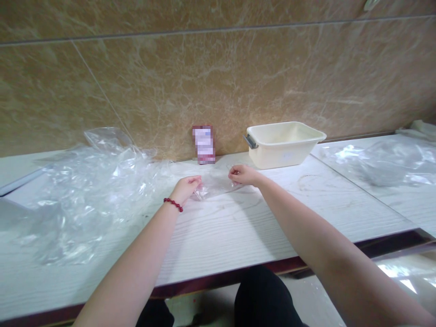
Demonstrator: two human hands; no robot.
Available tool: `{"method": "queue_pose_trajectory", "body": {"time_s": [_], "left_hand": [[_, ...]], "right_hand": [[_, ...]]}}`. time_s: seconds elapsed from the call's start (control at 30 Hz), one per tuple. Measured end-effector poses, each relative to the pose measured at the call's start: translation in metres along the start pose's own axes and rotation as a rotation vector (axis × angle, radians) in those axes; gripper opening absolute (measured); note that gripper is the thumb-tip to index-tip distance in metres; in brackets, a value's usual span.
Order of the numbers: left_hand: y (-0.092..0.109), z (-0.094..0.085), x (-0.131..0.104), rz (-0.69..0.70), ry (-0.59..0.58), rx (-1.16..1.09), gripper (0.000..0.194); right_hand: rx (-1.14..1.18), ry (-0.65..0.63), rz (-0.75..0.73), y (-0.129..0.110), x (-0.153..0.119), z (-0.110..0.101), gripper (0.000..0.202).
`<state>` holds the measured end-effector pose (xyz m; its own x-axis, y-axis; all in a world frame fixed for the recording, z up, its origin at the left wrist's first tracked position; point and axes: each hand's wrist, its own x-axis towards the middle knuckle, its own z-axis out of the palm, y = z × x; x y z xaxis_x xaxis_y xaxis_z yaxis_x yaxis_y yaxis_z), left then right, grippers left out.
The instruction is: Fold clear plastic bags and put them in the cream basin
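Note:
Between my two hands a clear plastic bag point(215, 185) is stretched just over the white tabletop point(218, 236). My left hand point(189, 187), with a dark red bead bracelet point(173, 204) on its wrist, pinches the bag's left end. At the right end my right hand point(242, 175) grips it with thumb and fingers closed. The bag looks flat, and I cannot make out anything inside it. Left of my left hand lies a large loose heap of clear plastic bags point(91, 195).
A cream plastic bin point(282, 154) with a grey clip handle stands by the marbled wall point(218, 77). A blurred card or phone point(205, 145) leans there too. More clear plastic point(391, 159) lies far right. The table's dark front edge point(225, 280) runs above my knees.

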<state>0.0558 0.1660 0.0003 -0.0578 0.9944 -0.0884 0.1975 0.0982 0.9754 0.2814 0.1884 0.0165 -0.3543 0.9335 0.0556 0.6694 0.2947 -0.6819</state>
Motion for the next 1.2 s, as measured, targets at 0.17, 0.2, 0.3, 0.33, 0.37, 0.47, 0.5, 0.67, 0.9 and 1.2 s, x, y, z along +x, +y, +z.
{"method": "queue_pose_trajectory", "body": {"time_s": [0.17, 0.2, 0.3, 0.33, 0.37, 0.47, 0.5, 0.67, 0.9, 1.2], "left_hand": [[0.0, -0.001, 0.0, 0.014, -0.043, -0.067, 0.04], [0.0, -0.001, 0.0, 0.029, -0.047, -0.065, 0.043], [0.001, -0.001, -0.001, 0.113, -0.054, -0.056, 0.049], [0.001, -0.001, -0.001, 0.147, -0.055, -0.059, 0.051], [0.002, 0.0, -0.002, 0.177, -0.057, -0.066, 0.052], [0.004, 0.002, -0.002, 0.222, -0.066, -0.106, 0.052], [0.004, 0.003, -0.001, 0.223, -0.065, -0.121, 0.052], [-0.003, 0.003, 0.009, 0.207, -0.058, -0.173, 0.051], [-0.011, 0.002, 0.019, 0.19, -0.021, -0.204, 0.044], [-0.007, 0.001, 0.016, 0.119, 0.031, -0.178, 0.049]], "right_hand": [[0.122, -0.063, -0.036, 0.001, -0.003, -0.002, 0.021], [0.168, -0.07, -0.041, 0.0, -0.003, -0.002, 0.027], [0.327, -0.122, -0.033, -0.003, -0.006, -0.002, 0.049], [0.382, -0.146, -0.034, -0.003, -0.006, -0.001, 0.054], [0.429, -0.17, -0.037, -0.004, -0.006, -0.001, 0.058], [0.477, -0.176, -0.044, -0.005, -0.006, 0.003, 0.063], [0.462, -0.156, -0.038, -0.006, -0.005, 0.005, 0.062], [0.414, -0.039, 0.037, -0.009, -0.003, 0.015, 0.047], [0.174, 0.031, 0.079, -0.011, -0.002, 0.017, 0.046], [-0.188, 0.267, 0.093, -0.005, 0.002, 0.01, 0.04]]}}
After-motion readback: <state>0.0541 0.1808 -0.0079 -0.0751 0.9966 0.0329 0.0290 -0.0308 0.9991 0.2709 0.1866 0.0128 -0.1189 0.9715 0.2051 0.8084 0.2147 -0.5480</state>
